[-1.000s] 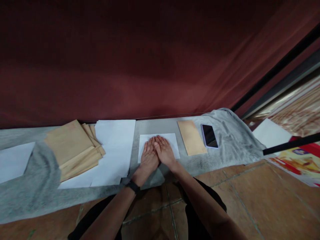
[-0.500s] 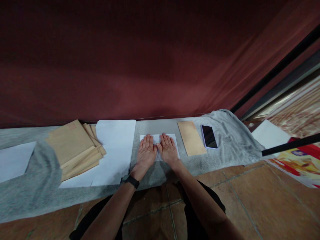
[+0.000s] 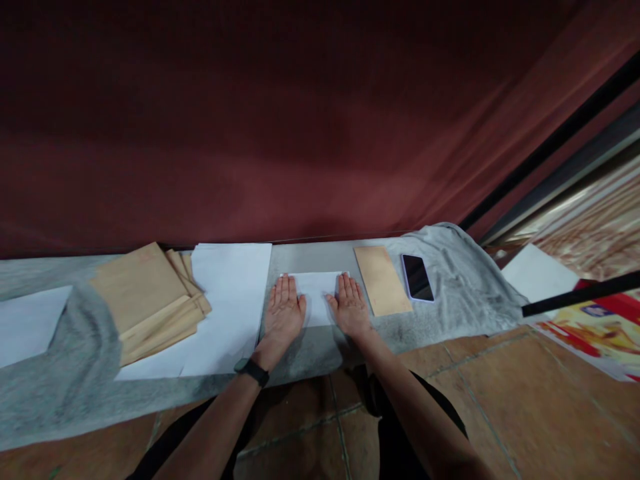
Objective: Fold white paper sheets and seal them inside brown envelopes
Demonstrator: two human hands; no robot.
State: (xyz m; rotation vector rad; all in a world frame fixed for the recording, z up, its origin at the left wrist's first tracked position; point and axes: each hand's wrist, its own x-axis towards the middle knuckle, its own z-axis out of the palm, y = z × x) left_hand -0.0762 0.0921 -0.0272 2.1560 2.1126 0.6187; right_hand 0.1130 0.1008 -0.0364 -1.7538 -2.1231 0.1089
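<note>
A folded white sheet of paper (image 3: pixel 315 300) lies on the grey cloth (image 3: pixel 450 293) straight in front of me. My left hand (image 3: pixel 283 313) rests flat on its left end, fingers stretched out and together. My right hand (image 3: pixel 350 309) lies flat on its right end in the same way. Neither hand grips anything. A black band sits on my left wrist (image 3: pixel 251 371).
A stack of white sheets (image 3: pixel 225 300) and a pile of brown envelopes (image 3: pixel 150 300) lie to the left. One brown envelope (image 3: pixel 381 280) and a dark phone (image 3: pixel 416 277) lie to the right. A dark red curtain (image 3: pixel 300 133) hangs behind. More white paper (image 3: pixel 537 273) lies at far right.
My two hands, side by side at the middle of the sheet a second ago, have slid apart to its left and right ends, still pressing flat.
</note>
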